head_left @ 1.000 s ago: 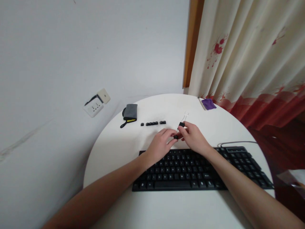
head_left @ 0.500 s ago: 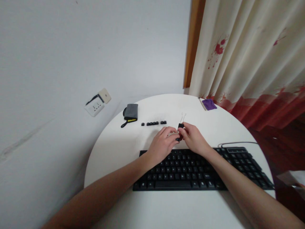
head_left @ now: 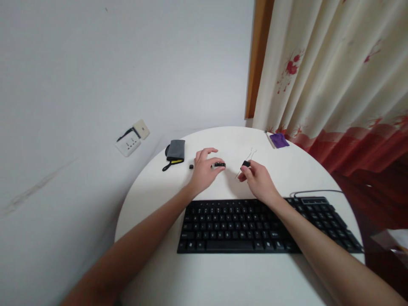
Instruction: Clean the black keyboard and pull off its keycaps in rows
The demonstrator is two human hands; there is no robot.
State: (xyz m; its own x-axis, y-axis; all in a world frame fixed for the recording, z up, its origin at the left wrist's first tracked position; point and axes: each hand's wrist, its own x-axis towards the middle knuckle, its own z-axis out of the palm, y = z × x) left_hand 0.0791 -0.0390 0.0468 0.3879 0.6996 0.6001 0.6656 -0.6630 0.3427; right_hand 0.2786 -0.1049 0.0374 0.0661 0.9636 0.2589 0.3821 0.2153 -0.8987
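My left hand (head_left: 203, 171) is over a row of small black keycaps on the white round table. Its thumb and index finger close around a keycap (head_left: 223, 165) at the row's right end; the other fingers stretch out. Most of the row lies hidden behind this hand, but one keycap (head_left: 191, 166) shows to its left. My right hand (head_left: 257, 178) pinches a keycap puller (head_left: 245, 164) with a black grip and thin wire prongs pointing up and away. In front of both hands lies a black keyboard (head_left: 234, 225), partly under my right forearm.
A grey pouch (head_left: 176, 149) with a black loop sits at the table's (head_left: 153, 204) far left. At the far right edge lies a purple cloth (head_left: 279, 140). A cable (head_left: 315, 190) runs behind the keyboard. The wall with a socket (head_left: 128, 143) borders the left side.
My left hand has moved left and away from my right hand, carrying a keycap to the row's right end. The right hand has shifted slightly right, with the puller tilted more.
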